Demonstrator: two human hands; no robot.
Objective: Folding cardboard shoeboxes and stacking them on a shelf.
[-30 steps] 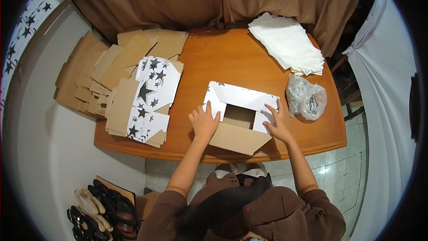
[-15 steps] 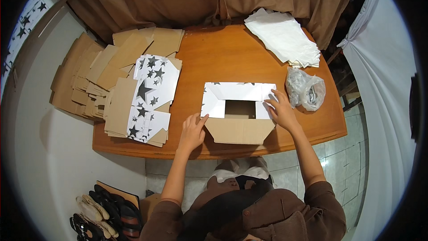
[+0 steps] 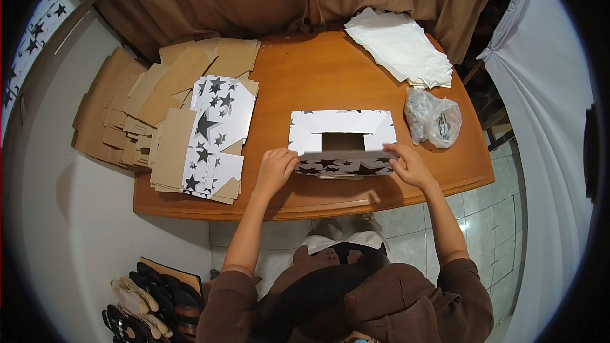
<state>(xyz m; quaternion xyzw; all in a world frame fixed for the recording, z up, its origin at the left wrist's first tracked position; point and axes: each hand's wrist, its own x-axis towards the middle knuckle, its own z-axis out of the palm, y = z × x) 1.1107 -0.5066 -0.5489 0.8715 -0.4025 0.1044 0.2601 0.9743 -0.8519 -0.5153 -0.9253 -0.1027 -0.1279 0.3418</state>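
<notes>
Far left: pile of flat brown cardboard blanks [image 3: 114,111], loosely overlapped. Right of it, a stack of flat cardboard blanks with a star-printed white blank [image 3: 219,105] on top, well apart from the work.

Left hand [image 3: 277,168]: at near-left corner of the carton, fingers bent in, tips touching the end of the near flap; can't tell if it is pinched or just steadied.

Open-topped star-print carton [image 3: 343,119]: near-middle of the wooden table [image 3: 298,76], between both hands, dark opening showing. White flaps border the far side and both ends; near flap [image 3: 343,154] is seen almost edge-on, star print below it.

Right hand [image 3: 410,166]: nearly closed, fingers over the near flap's right end, thumb on near side, seems a light pinch.

Handling judgement: keep both hands level and move the two flap ends together, so the bend follows the crease rather than twisting. Light fingertip force near the corners; hard squeezing could buckle the end walls. Keep the base flat on the table.

Far right: stack of white paper sheets [image 3: 400,44]; nearer, a crumpled clear plastic bag [image 3: 422,117], apart from the right hand.
</notes>
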